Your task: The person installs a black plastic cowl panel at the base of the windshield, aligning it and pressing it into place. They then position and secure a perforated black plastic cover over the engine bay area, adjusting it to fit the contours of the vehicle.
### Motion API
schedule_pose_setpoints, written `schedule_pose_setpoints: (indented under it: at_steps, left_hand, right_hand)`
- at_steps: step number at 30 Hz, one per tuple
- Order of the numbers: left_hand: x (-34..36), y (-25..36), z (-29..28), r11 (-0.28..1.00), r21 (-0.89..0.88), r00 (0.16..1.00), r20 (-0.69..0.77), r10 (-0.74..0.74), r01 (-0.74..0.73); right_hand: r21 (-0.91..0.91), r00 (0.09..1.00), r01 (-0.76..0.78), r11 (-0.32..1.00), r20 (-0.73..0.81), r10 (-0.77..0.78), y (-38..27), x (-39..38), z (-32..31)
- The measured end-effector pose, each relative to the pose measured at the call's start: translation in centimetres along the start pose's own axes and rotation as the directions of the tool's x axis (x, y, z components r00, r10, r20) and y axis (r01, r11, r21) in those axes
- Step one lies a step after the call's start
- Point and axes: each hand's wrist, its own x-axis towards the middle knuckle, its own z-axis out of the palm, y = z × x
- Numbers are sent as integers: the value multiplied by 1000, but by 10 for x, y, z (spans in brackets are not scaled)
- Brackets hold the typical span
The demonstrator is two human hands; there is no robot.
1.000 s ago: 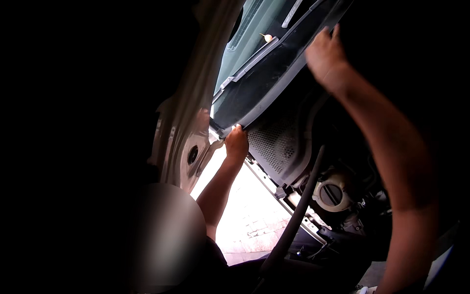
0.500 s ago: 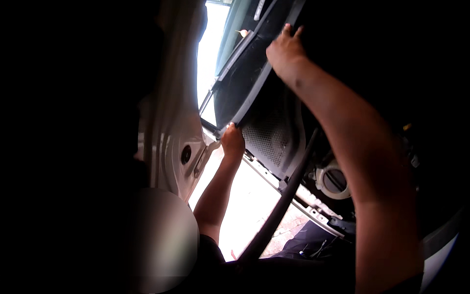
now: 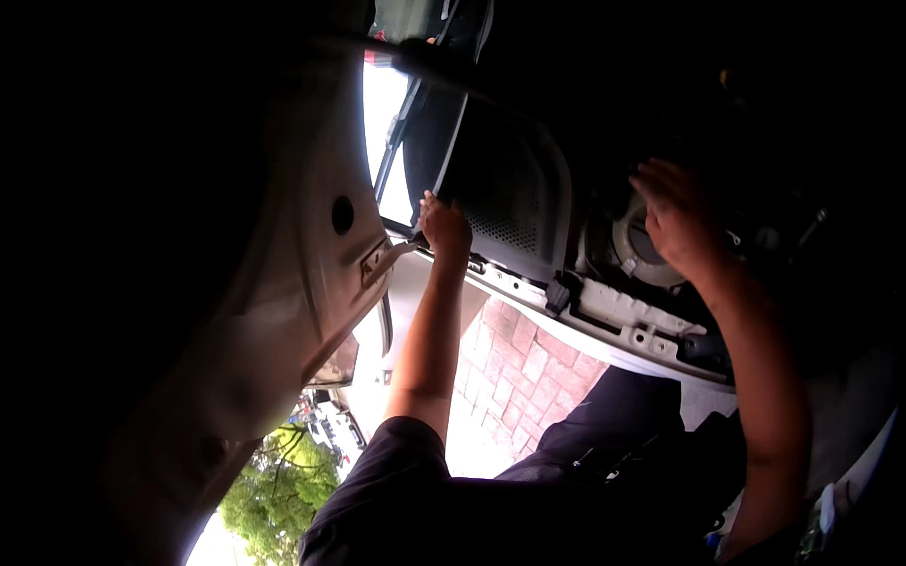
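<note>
I am at a car's engine bay under a raised hood [image 3: 311, 179]. My left hand [image 3: 444, 226] is closed at the lower end of a thin grey edge strip [image 3: 451, 146], which runs along the dark panel below the windshield. The fingertips curl over the strip; part of the grip is hidden. My right hand [image 3: 675, 222] is off the strip, with its fingers stretched and apart and nothing visible in them. It hovers over the dark bay, beside a round, pale-rimmed mount [image 3: 646, 250].
A black perforated panel [image 3: 510, 222] lies between my hands. The pale metal fender edge [image 3: 604, 307] carries holes and a black bracket [image 3: 559, 292]. A dark blurred bar [image 3: 444, 74] crosses near the windshield. Red paving [image 3: 528, 358] and a tree [image 3: 278, 495] show beyond.
My right hand has come off the strip and moved down and right over the bay. The long dark bar between my arms is gone from there. My left hand stays at the strip's lower end.
</note>
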Motion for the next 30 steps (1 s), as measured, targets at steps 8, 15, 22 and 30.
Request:
schedule_pose_setpoints:
  at_steps: [8, 15, 22, 30]
  left_hand:
    - [-110, -19, 16, 897, -221, 915, -226, 335, -383]
    - [-271, -144, 12, 885, -302, 901, 143, 410, -355]
    - [-303, -312, -29, 928, -366, 960, 232, 156, -63]
    - [-225, -394, -43, 811, -581, 984, 172, 37, 71]
  right_hand:
    - [116, 997, -70, 991, -7, 72, -93, -121, 22]
    - [296, 949, -291, 910, 210, 236, -199, -186, 39]
    - [240, 851, -469, 850, 381, 363, -281, -208, 76]
    - [409, 558, -829, 381, 563, 610, -310, -157, 167]
